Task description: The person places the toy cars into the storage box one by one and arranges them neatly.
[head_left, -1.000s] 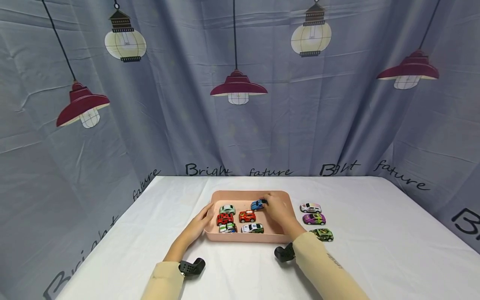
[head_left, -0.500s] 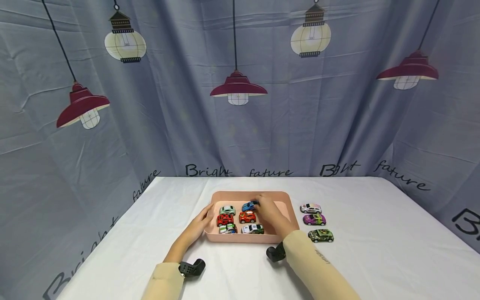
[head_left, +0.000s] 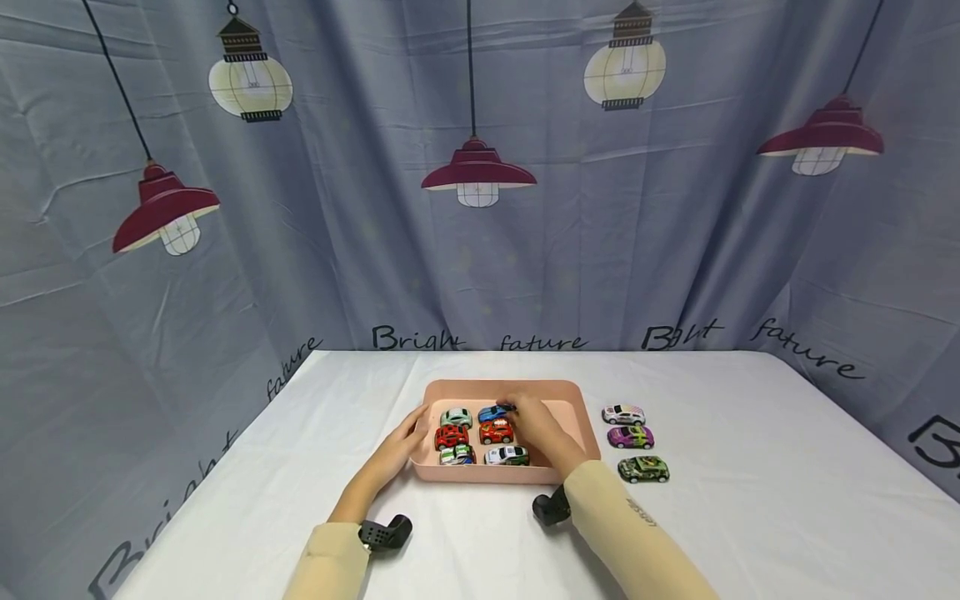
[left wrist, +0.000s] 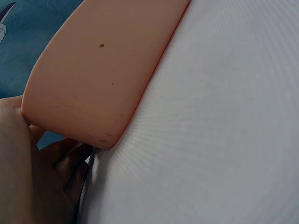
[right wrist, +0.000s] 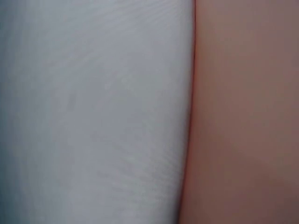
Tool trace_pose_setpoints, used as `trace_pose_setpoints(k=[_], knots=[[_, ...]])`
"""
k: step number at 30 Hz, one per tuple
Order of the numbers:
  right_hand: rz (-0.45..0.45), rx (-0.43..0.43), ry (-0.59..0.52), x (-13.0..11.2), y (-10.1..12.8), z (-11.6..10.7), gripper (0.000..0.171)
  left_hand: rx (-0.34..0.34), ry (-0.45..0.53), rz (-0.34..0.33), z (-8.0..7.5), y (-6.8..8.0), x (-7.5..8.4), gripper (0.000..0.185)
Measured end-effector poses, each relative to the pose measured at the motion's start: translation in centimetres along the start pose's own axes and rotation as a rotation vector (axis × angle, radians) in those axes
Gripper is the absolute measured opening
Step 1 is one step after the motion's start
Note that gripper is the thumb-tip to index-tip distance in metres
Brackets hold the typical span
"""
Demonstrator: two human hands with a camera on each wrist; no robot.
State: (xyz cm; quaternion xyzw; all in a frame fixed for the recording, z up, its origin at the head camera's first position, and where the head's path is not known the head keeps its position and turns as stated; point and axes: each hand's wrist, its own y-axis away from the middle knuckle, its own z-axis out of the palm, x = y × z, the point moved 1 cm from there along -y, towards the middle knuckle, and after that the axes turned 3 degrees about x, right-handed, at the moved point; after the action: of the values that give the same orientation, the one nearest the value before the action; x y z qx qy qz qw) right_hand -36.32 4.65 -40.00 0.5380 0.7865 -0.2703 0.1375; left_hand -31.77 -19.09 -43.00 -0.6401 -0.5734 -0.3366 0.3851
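Fingers of the right hand (head_left: 536, 423) pinching the small blue toy car (head_left: 492, 412) should lower it squarely beside the pale green toy car (head_left: 455, 417) while the flat left hand (head_left: 402, 440) steadies the shallow pink plastic tray (head_left: 581, 417).

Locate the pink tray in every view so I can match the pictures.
Head: pink tray sits centre on the table, cars inside, both hands at it.
Left wrist: its outer wall fills the upper left, above the left hand.
Right wrist: its wall fills the right side.
Shared landmark: the white tablecloth.

head view wide, wrist views touching tray (head_left: 581, 396)
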Motion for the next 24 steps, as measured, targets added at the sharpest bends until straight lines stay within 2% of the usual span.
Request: trace_pose_setpoints(k=[11, 17, 20, 22, 24], knots=[[-0.012, -0.017, 0.031, 0.7, 0.2, -1.0, 0.029, 0.0, -0.006, -0.001, 0.1, 0.0, 0.2, 0.052], [0.014, -0.018, -0.009, 0.7, 0.5, -2.2, 0.031, -0.003, 0.007, -0.004, 0.1, -0.1, 0.2, 0.051], [0.046, -0.011, 0.01, 0.6, 0.8, -2.8, 0.032, -0.006, 0.014, 0.008, 0.0, 0.0, 0.1, 0.05], [0.065, -0.008, 0.024, 0.5, 1.0, -3.1, 0.032, -0.008, 0.014, 0.009, -0.1, 0.5, 1.0, 0.05], [0.066, 0.001, 0.022, 0.5, 1.1, -3.3, 0.031, -0.011, 0.013, 0.009, -0.1, 0.5, 0.9, 0.05]])
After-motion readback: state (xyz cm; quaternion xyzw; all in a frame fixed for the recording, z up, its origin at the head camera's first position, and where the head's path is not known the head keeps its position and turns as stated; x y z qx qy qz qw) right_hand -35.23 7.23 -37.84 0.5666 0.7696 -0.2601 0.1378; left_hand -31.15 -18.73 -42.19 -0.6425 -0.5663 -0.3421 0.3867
